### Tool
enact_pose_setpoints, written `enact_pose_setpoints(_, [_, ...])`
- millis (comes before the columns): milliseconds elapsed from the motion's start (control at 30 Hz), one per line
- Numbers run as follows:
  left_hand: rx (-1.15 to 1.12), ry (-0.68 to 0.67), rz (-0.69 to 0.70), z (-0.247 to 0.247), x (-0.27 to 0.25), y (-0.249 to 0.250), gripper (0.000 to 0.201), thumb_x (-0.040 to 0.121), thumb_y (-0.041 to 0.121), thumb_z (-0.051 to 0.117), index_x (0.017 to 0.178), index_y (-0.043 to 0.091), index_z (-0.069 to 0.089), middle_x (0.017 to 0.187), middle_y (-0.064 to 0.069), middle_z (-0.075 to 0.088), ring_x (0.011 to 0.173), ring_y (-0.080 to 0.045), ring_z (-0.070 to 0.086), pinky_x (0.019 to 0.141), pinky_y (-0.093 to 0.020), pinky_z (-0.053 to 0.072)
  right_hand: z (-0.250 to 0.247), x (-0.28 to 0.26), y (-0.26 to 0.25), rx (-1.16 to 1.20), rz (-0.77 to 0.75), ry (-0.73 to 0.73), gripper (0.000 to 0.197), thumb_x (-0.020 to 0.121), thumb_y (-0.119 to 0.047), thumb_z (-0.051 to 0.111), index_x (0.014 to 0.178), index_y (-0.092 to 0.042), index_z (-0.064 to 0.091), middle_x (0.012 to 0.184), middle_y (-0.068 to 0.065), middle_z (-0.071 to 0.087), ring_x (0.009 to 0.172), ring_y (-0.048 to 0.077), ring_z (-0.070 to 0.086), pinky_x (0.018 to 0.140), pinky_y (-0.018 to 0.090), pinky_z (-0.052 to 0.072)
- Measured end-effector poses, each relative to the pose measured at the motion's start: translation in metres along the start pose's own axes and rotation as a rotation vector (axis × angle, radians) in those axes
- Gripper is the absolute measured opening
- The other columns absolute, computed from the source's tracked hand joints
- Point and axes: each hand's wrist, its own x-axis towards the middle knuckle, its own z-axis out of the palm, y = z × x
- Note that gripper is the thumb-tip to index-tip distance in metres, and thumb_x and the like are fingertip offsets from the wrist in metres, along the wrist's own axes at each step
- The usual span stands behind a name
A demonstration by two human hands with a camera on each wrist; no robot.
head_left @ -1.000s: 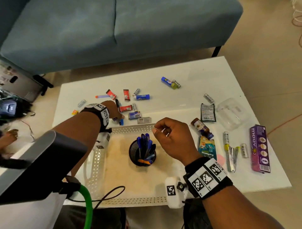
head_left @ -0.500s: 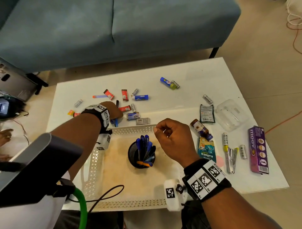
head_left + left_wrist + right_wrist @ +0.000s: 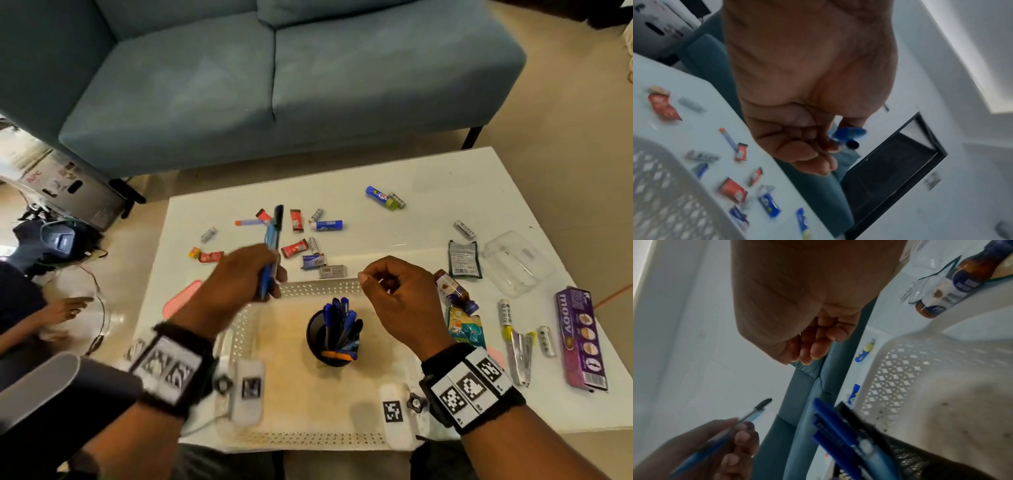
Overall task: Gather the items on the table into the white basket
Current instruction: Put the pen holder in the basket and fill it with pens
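My left hand (image 3: 270, 277) grips blue pens (image 3: 273, 240), one with a black cap, above the far left corner of the white perforated basket (image 3: 318, 287). The left wrist view shows those pens (image 3: 846, 134) end-on past my curled fingers (image 3: 807, 155). A black mesh cup (image 3: 334, 339) full of blue pens stands in the basket. My right hand (image 3: 373, 279) hovers over the basket's far right part, fingers curled, thumb against forefinger, with nothing clearly showing in it. Red sachets (image 3: 294, 247), batteries (image 3: 208, 235) and blue tubes (image 3: 329, 225) lie beyond the basket.
Right of the basket lie a brown bottle (image 3: 452, 291), a black sachet (image 3: 464, 258), a teal packet (image 3: 467, 329), a clear plastic case (image 3: 517, 262) and a purple box (image 3: 580, 339). A blue sofa (image 3: 274, 85) stands behind the table. Another person's hand (image 3: 65, 308) is at left.
My left hand has lifted off the table beyond the basket's corner and now holds pens up in the air. The right hand has stayed in place.
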Motion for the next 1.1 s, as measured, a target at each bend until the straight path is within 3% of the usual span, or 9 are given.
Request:
enact_pose_setpoints(133, [-0.107,-0.197,0.158,0.025,-0.068,-0.039,0.031,0.104,0.033,0.044,0.093,0.006,0.054,0.07,-0.007,0.065,0.057,-0.02,0.058,0.055,-0.03,0.046,0.007,-0.007,-0.031,0.143,-0.053,-0.054,0.007,0.091,-0.025,0.071,0.097,-0.028,0.071,0.079,-0.012,0.069,0.067,0.01,0.061,0.064,0.019,0.049])
enact_pose_setpoints(267, [0.029,-0.39,0.371,0.033,-0.053,-0.074,0.032,0.106,0.032,0.041,0.087,0.009,0.052,0.067,0.002,0.055,0.058,-0.013,0.051,0.06,-0.025,0.042,0.015,-0.016,-0.044,0.197,-0.065,-0.124,0.04,0.092,-0.033,0.068,0.131,-0.035,0.057,0.091,-0.001,0.069,0.072,0.027,0.066,0.067,0.039,0.058])
enact_pose_setpoints(400, [0.064,-0.409,0.41,0.033,-0.024,-0.075,0.036,0.105,0.029,0.042,0.088,0.0,0.055,0.065,0.007,0.054,0.056,-0.005,0.047,0.059,-0.018,0.038,0.018,-0.014,-0.037,0.158,-0.04,-0.05,0.03,0.094,-0.013,0.066,0.121,-0.026,0.06,0.079,0.01,0.068,0.07,0.034,0.064,0.069,0.052,0.054])
enact_pose_setpoints(467, [0.132,-0.37,0.417,0.031,-0.016,-0.077,0.034,0.106,0.031,0.045,0.086,0.006,0.058,0.065,0.005,0.058,0.057,-0.006,0.05,0.059,-0.024,0.041,0.019,-0.013,-0.033,0.168,-0.036,-0.006,0.03,0.094,-0.012,0.066,0.12,-0.026,0.059,0.078,0.011,0.069,0.072,0.037,0.065,0.07,0.054,0.054])
enact_pose_setpoints(667, [0.041,-0.165,0.343,0.023,0.001,-0.084,0.004,0.093,0.026,0.072,0.094,0.024,0.075,0.081,-0.001,0.069,0.053,-0.009,0.063,0.052,-0.021,0.049,0.016,-0.011,-0.026,0.07,-0.081,0.134,0.027,0.092,-0.008,0.068,0.115,-0.017,0.057,0.082,0.003,0.071,0.077,0.023,0.069,0.072,0.043,0.055])
enact_pose_setpoints(767, [0.031,-0.086,0.284,0.022,0.009,-0.088,0.015,0.085,0.032,0.08,0.099,0.029,0.079,0.076,0.003,0.068,0.055,-0.016,0.07,0.054,-0.022,0.051,0.013,-0.012,-0.022,-0.045,-0.138,0.149,0.025,0.09,-0.01,0.069,0.113,-0.019,0.064,0.086,-0.008,0.07,0.08,0.013,0.067,0.068,0.03,0.054])
enact_pose_setpoints(833, [0.052,-0.068,0.273,0.025,0.012,-0.09,0.019,0.081,0.035,0.083,0.099,0.029,0.08,0.069,0.006,0.069,0.056,-0.011,0.068,0.06,-0.022,0.05,0.014,-0.015,-0.018,-0.088,-0.163,0.114,0.027,0.091,-0.011,0.069,0.114,-0.023,0.067,0.089,-0.014,0.07,0.082,0.008,0.066,0.067,0.022,0.052])
enact_pose_setpoints(967, [0.061,-0.088,0.279,0.032,0.012,-0.094,0.021,0.076,0.032,0.087,0.095,0.029,0.08,0.07,0.002,0.074,0.061,-0.009,0.066,0.068,-0.034,0.058,0.015,-0.02,-0.009,-0.192,-0.266,-0.018,0.021,0.093,-0.015,0.067,0.113,-0.021,0.072,0.094,-0.009,0.071,0.085,0.01,0.065,0.065,0.027,0.05])
enact_pose_setpoints(1100, [0.076,-0.116,0.319,0.035,0.007,-0.092,0.02,0.076,0.022,0.088,0.091,0.03,0.079,0.063,0.011,0.07,0.051,-0.001,0.059,0.058,-0.017,0.049,0.02,-0.02,0.003,-0.36,-0.347,-0.172,0.019,0.09,-0.016,0.067,0.105,-0.024,0.076,0.099,-0.012,0.072,0.093,0.006,0.061,0.077,0.026,0.046])
